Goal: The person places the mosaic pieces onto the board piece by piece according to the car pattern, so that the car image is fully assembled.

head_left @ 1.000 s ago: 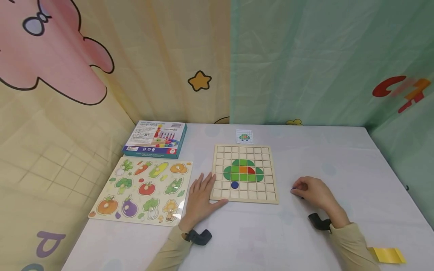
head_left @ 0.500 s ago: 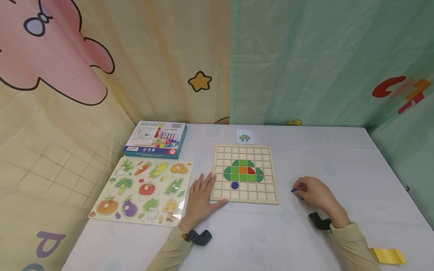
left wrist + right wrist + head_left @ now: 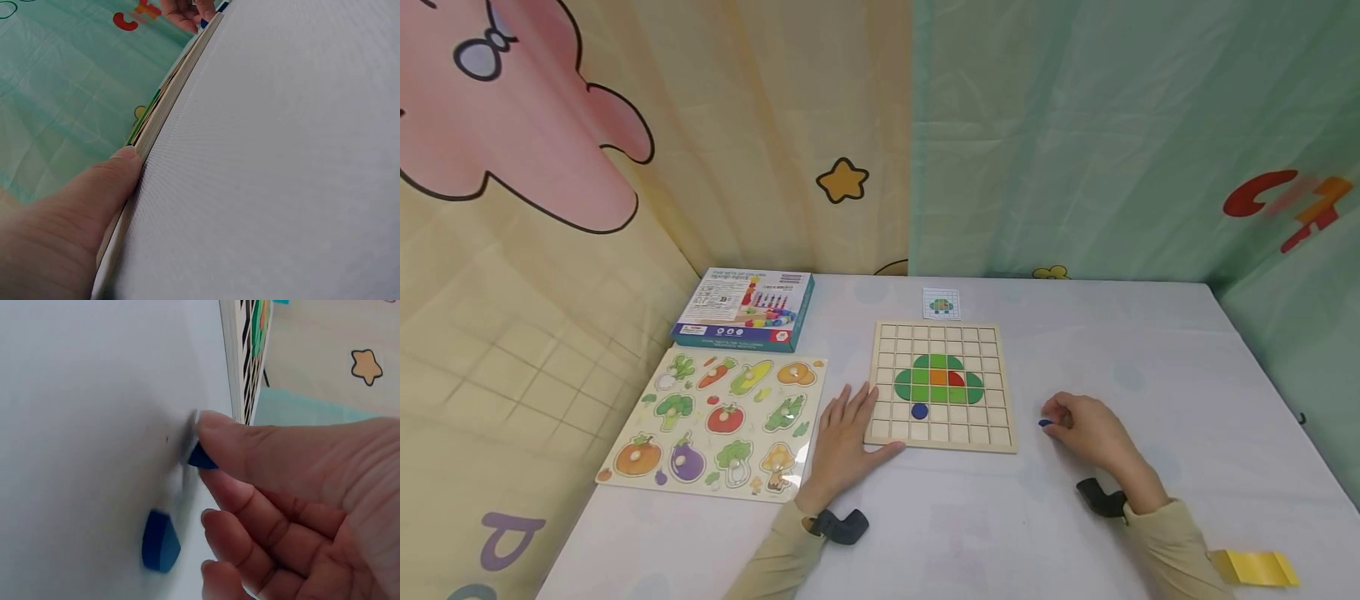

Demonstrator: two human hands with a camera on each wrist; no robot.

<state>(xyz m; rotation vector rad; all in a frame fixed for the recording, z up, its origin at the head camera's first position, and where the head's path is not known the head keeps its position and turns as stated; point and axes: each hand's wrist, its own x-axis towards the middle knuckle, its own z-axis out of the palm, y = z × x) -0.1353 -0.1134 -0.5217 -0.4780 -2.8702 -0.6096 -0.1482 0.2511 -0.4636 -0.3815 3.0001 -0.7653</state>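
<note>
My right hand (image 3: 1088, 429) pinches a small blue tile (image 3: 201, 458) between thumb and forefinger, low over the white table to the right of the wooden grid board (image 3: 985, 432). Below the fingers in the right wrist view, a second blue tile (image 3: 160, 542) with a curved side lies on the table. My left hand (image 3: 844, 446) lies at the board's lower left corner, fingers spread along its left edge and thumb against the front edge. Green, orange and red tiles (image 3: 936, 377) form a car-like shape on the grid, with a blue round (image 3: 920, 411) beneath its left part.
Behind the board lies a small picture card (image 3: 942, 304) showing a green car on a grid. To the left are a vegetable puzzle board (image 3: 715, 429) and a printed toy box (image 3: 741, 308). A yellow piece (image 3: 1255, 568) sits by my right sleeve. Curtains border the table.
My right hand has shifted slightly left, and the blue tile in its fingertips shows a little differently. The left hand and board stay in place.
</note>
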